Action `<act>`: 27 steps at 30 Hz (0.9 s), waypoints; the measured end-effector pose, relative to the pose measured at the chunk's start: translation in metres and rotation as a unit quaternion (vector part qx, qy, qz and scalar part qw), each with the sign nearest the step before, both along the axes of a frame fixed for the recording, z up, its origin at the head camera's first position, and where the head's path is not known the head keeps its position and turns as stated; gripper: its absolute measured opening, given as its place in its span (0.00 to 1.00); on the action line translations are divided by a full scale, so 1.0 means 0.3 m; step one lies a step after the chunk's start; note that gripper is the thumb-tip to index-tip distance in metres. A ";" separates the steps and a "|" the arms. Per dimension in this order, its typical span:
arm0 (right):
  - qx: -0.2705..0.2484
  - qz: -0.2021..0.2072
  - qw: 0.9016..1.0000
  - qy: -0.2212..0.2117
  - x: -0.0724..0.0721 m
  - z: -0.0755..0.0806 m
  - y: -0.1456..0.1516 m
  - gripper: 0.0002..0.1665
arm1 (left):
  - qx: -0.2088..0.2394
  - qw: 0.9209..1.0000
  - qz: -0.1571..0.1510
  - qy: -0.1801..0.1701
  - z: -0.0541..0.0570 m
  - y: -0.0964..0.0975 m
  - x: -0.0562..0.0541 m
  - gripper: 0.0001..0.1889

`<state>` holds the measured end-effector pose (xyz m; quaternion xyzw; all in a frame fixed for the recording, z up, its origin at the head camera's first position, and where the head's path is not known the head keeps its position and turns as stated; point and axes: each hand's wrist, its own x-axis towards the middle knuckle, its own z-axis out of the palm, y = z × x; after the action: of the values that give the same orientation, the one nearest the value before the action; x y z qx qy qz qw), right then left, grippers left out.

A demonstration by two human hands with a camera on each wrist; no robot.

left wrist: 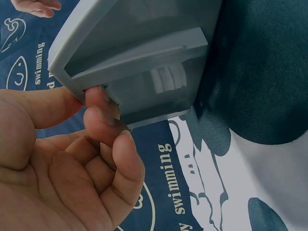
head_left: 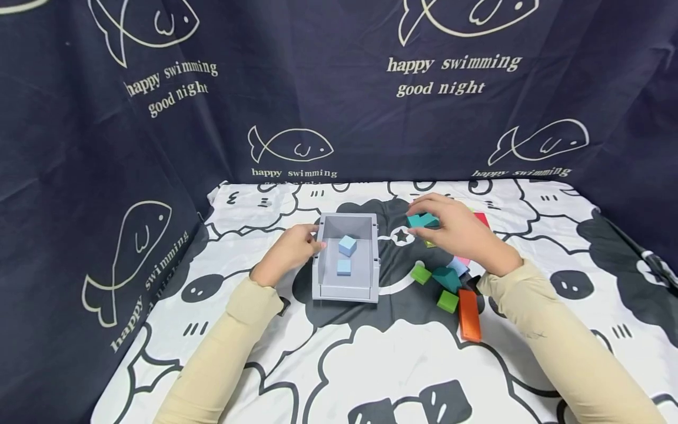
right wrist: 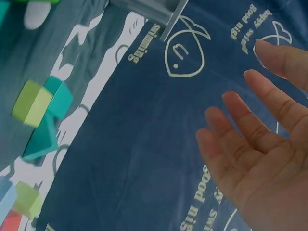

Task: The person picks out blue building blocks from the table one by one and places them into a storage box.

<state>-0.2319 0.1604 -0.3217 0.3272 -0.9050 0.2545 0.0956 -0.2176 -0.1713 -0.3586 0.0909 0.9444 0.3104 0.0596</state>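
A grey plastic box (head_left: 345,291) stands on the cloth with two light blue blocks (head_left: 346,245) inside it. My left hand (head_left: 290,250) pinches its left wall between thumb and fingers; the left wrist view shows the fingertips (left wrist: 103,126) at the wall's edge. To the right, my right hand (head_left: 455,229) hovers over a group of coloured blocks, fingers spread and slightly bent, holding nothing. Teal blocks (head_left: 422,220) lie just beyond its fingertips in the head view. In the right wrist view the palm faces the camera, apart from the teal and green blocks (right wrist: 32,103).
Nearer me on the right lie green blocks (head_left: 448,301), a dark teal block (head_left: 446,279) and a long orange block (head_left: 469,316). A red block (head_left: 481,218) shows behind the right hand. Dark blue fabric (head_left: 360,118) with fish prints hangs behind and at both sides.
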 end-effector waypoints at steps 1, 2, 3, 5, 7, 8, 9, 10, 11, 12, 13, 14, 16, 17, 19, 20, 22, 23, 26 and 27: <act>0.000 -0.006 1.000 0.001 -0.001 -0.001 0.009 0.17 | -0.001 1.000 -0.001 0.000 0.000 0.000 -0.001 0.28; 0.000 -0.011 1.000 0.003 -0.002 -0.002 0.018 0.17 | -0.002 1.000 -0.001 -0.001 0.000 0.000 -0.003 0.28; -0.001 -0.017 1.000 0.001 -0.002 -0.003 0.026 0.17 | -0.003 1.000 -0.001 -0.001 0.000 -0.001 -0.004 0.28; -0.001 -0.030 1.000 -0.002 -0.002 -0.008 0.045 0.18 | -0.005 1.000 -0.002 -0.004 0.000 0.000 -0.006 0.29; 0.001 -0.044 0.999 -0.005 -0.002 -0.012 0.064 0.18 | -0.006 1.000 -0.005 -0.006 -0.002 -0.002 -0.008 0.29; 0.002 -0.052 0.999 -0.007 -0.002 -0.014 0.073 0.19 | -0.007 1.000 -0.005 -0.005 -0.002 -0.002 -0.009 0.29; 0.002 -0.060 0.998 -0.012 -0.003 -0.014 0.083 0.18 | -0.008 1.000 -0.005 -0.004 -0.003 -0.003 -0.009 0.29; 0.004 -0.067 0.998 -0.015 -0.004 -0.015 0.093 0.19 | -0.008 1.000 -0.006 -0.004 -0.003 -0.003 -0.009 0.29; 0.004 -0.074 0.997 -0.019 -0.005 -0.014 0.103 0.19 | -0.008 1.000 -0.006 -0.003 -0.004 -0.004 -0.009 0.29; 0.005 -0.081 0.996 -0.024 -0.005 -0.012 0.114 0.19 | -0.008 1.000 -0.006 -0.002 -0.006 -0.005 -0.009 0.29; 0.007 -0.087 0.996 -0.029 -0.008 -0.012 0.125 0.19 | -0.007 1.000 -0.006 -0.001 -0.006 -0.005 -0.008 0.28; 0.008 -0.095 0.995 -0.035 -0.010 -0.011 0.137 0.20 | -0.008 1.000 -0.006 0.000 -0.006 -0.004 -0.008 0.28; 0.008 -0.106 0.994 -0.040 -0.018 -0.013 0.164 0.20 | -0.006 1.000 -0.006 -0.001 -0.006 -0.003 -0.008 0.28; 0.009 -0.111 0.993 -0.041 -0.023 -0.015 0.177 0.20 | -0.007 1.000 -0.007 0.000 -0.007 -0.003 -0.009 0.28; 0.009 -0.120 0.992 -0.045 -0.036 -0.021 0.204 0.20 | -0.008 1.000 -0.006 0.000 -0.008 -0.003 -0.010 0.28; 0.009 -0.125 0.991 -0.048 -0.043 -0.025 0.216 0.20 | -0.008 1.000 -0.005 0.000 -0.009 -0.004 -0.010 0.28; 0.013 -0.134 0.989 -0.055 -0.058 -0.033 0.236 0.20 | -0.007 1.000 -0.003 0.000 -0.009 -0.004 -0.009 0.28; 0.014 -0.139 0.988 -0.061 -0.065 -0.038 0.245 0.21 | -0.007 1.000 -0.003 0.000 -0.009 -0.005 -0.009 0.28; 0.029 -0.149 0.986 -0.063 -0.089 -0.061 0.269 0.22 | -0.006 1.000 -0.003 0.000 -0.008 -0.004 -0.008 0.28; 0.036 -0.150 0.986 -0.060 -0.097 -0.071 0.278 0.22 | -0.006 1.000 -0.003 -0.001 -0.008 -0.003 -0.008 0.28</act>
<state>-0.2612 0.2439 -0.3431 0.1754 -0.9564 0.2237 0.0668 -0.2199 -0.1722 -0.3611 0.0932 0.9458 0.3048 0.0617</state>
